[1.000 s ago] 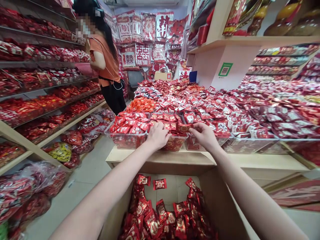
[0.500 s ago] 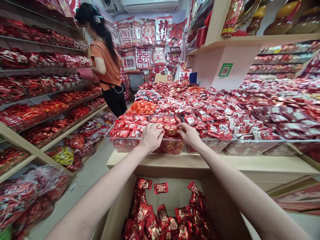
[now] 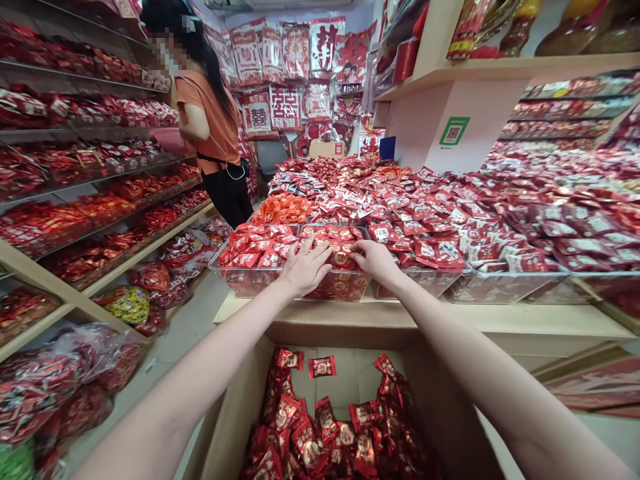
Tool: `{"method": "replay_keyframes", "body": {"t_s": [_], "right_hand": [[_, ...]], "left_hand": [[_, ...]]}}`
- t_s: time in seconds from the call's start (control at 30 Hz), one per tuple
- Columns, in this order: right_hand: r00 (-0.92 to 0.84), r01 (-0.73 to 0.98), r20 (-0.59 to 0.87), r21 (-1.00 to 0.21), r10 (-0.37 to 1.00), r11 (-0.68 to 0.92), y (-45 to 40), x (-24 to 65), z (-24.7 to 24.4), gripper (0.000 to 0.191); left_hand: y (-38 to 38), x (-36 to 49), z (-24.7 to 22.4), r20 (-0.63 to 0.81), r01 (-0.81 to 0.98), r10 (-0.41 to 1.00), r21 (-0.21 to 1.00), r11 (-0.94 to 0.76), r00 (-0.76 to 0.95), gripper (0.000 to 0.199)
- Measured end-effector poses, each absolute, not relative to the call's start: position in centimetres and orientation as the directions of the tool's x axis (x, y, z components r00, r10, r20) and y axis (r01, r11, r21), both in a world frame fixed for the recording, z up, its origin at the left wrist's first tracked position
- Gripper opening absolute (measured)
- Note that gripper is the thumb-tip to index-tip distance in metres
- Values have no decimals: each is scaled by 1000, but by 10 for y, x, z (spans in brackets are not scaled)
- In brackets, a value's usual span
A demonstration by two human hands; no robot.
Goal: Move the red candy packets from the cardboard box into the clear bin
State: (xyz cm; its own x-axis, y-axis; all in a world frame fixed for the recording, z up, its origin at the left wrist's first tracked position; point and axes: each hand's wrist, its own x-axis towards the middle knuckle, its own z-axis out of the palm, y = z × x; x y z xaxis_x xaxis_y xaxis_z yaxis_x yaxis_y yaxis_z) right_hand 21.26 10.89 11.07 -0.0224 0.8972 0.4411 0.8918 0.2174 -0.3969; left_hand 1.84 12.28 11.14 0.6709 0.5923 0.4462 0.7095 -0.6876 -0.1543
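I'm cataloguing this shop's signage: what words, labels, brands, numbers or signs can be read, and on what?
"囍": on the white-fronted hanging packet.
"囍", larger: on the hanging packet to its right.
Green-framed QR-code sign on the pillar: print beneath too small to read.
Red-wrapped candies in the cardboard box: gold print too blurred to read.
No brand or number is legible.

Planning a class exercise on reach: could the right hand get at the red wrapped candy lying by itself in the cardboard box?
Probably yes: the cardboard box is open-topped and nothing covers the red wrapped candy, though the right hand is at a clear bin.
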Motion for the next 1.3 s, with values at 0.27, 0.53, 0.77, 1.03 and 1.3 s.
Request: {"method": "replay_keyframes", "body": {"t_s": [0.27,0.53,0.77,1.03,1.3], "right_hand": [[-41,908,429,-362,902,213,111,214,108,18],[-64,924,417,-319,907,212,112,215,107,18],[-75,925,438,-304,896,226,114,215,110,17],[-166,836,491,-390,855,386,32,216,106,17],[-455,880,-152,-231,877,416,-30,204,41,17]], "left_hand": [[123,19,113,417,706,602,-159,-690,681,45],[123,20,117,391,679,588,-145,-720,708,44],[133,13,125,456,635,535,-92,-767,711,42],[67,-30,112,671,538,595,332,-774,442,26],[18,-17,33,-365,723,625,341,-601,691,23]]}}
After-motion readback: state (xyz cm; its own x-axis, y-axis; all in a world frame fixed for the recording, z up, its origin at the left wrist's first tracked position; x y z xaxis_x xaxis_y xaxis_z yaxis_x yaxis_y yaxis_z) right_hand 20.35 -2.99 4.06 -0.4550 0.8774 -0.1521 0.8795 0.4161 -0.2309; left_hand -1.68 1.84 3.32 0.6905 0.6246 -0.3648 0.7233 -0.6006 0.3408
